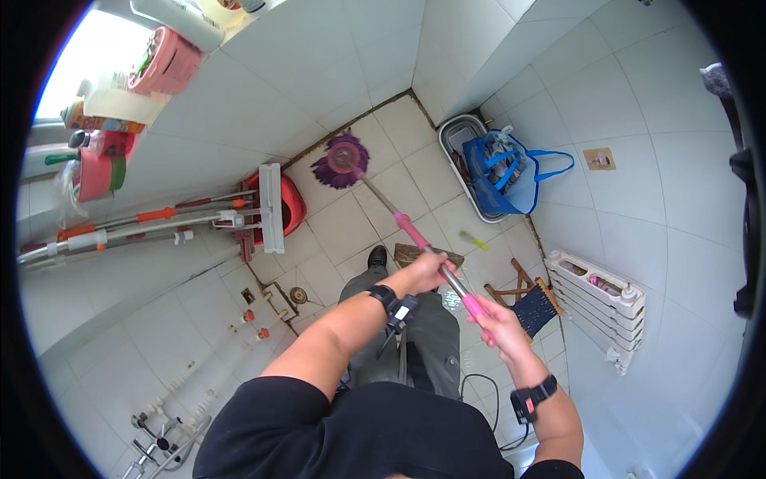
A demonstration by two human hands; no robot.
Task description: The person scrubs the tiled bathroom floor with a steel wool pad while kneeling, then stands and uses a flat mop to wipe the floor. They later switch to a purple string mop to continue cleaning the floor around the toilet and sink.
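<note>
Both my hands grip the pole of a mop (409,229), which has a metal shaft and pink sleeves. My left hand (428,270) is wrapped around the bare metal part near the middle. Lower in the picture, my right hand (495,323) holds the pink end grip. The pole slants up and to the left to a round pink head with purple strands (341,160), spread on the tiled floor (336,231) beside the wall. A dark wooden board (412,254) lies on the floor just beyond my left hand, partly behind the pole.
A red bucket (293,205) and several long-handled tools lean at the left wall. On the right are a grey basin (447,136) with a blue bag (529,197), a brush (474,240), a folding stool (535,308) and a white radiator (610,299). A floor drain (297,294) lies left of my feet.
</note>
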